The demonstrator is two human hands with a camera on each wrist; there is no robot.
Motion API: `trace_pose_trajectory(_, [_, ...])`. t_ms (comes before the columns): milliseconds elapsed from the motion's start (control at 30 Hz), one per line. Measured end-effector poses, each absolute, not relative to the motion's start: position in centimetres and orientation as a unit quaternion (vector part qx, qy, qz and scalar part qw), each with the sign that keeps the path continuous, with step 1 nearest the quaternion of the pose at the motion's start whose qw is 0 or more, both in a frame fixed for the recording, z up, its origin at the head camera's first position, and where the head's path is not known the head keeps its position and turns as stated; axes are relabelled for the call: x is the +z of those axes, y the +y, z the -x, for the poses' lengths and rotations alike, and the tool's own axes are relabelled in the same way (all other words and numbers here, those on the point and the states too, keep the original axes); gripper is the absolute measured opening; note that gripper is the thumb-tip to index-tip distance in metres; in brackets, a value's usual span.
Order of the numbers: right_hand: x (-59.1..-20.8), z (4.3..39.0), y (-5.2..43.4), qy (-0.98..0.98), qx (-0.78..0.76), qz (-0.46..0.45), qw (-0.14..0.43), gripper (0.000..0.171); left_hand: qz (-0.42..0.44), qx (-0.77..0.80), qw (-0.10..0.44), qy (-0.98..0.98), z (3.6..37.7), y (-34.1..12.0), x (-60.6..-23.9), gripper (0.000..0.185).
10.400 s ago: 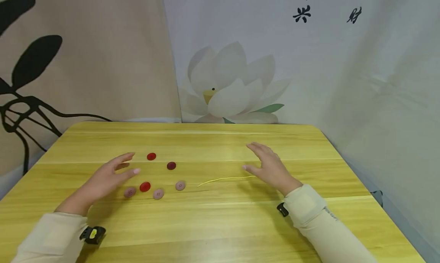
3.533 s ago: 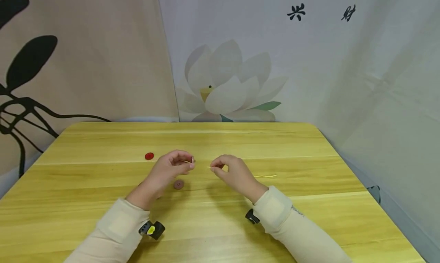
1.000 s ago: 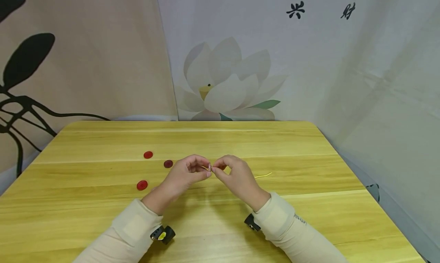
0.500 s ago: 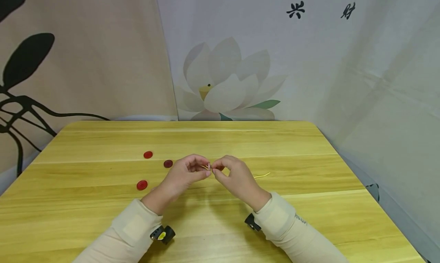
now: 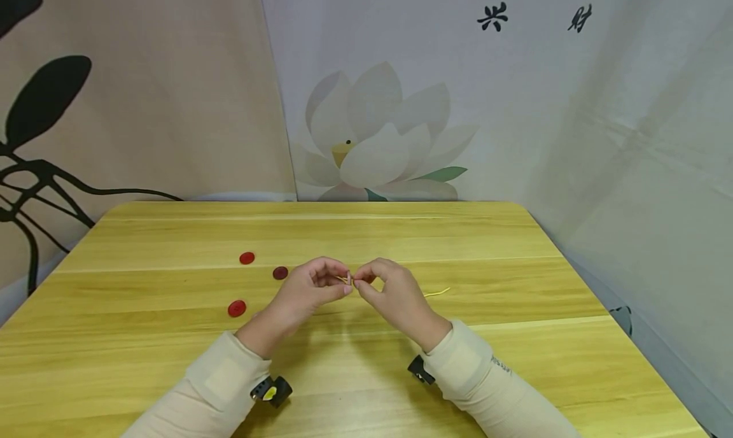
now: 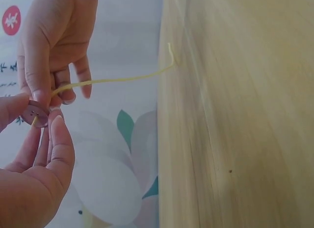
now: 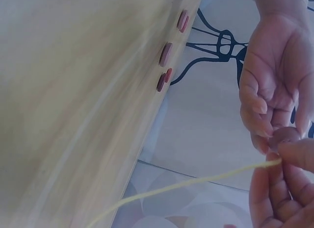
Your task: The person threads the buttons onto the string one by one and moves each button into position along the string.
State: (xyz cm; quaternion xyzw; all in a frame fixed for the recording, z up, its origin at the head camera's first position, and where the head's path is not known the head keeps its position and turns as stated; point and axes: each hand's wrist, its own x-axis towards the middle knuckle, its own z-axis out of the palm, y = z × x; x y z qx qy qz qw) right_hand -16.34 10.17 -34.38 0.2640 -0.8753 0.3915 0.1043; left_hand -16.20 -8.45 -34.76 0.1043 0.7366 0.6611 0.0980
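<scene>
L hand (image 5: pixel 306 291) fingers pinch a pink button (image 6: pixel 37 114) — R hand (image 5: pixel 389 293) fingers pinch yellow thread (image 6: pixel 117 80) at its hole, above worktop (image 5: pixel 515 285).

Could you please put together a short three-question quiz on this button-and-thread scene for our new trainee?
1. True or false: the left hand pinches a pink button between thumb and fingertips.
2. What does the right hand pinch? A) the yellow thread B) a red button C) nothing
3. In the head view, how many buttons lie loose on the table to the left of the hands?

Key:
1. True.
2. A; the thread's far end trails onto the table.
3. Three: a red button at the back, a dark red button and a red button nearer the front.
</scene>
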Motion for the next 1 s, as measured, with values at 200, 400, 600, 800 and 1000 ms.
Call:
trace_pose_trajectory(200, [-34.40, 16.33, 10.15, -0.874, 0.393, -0.266, 0.101, 0.004, -0.105, 0.661, 0.096, 0.736, 16.21, -8.35, -34.75, 0.028])
trace_pose_trajectory(400, [-34.41, 16.30, 10.17, -0.873, 0.396, -0.266, 0.105, 0.004, -0.101, 0.650, 0.087, 0.749, 16.00, -8.30, -34.78, 0.027])
trace_pose_trajectory(600, [-34.42, 16.29, 10.25, -0.871, 0.399, -0.264, 0.114, 0.004, -0.092, 0.639, 0.075, 0.760, 16.10, -8.18, -34.95, 0.028])
trace_pose_trajectory(800, [-34.51, 16.39, 10.29, -0.872, 0.400, -0.259, 0.113, 0.004, -0.095, 0.634, 0.072, 0.764, 16.10, -8.16, -34.93, 0.030])
trace_pose_trajectory(1000, [-34.50, 16.36, 10.27, -0.872, 0.403, -0.253, 0.111, 0.004, -0.093, 0.634, 0.073, 0.764, 16.14, -8.12, -34.92, 0.029])
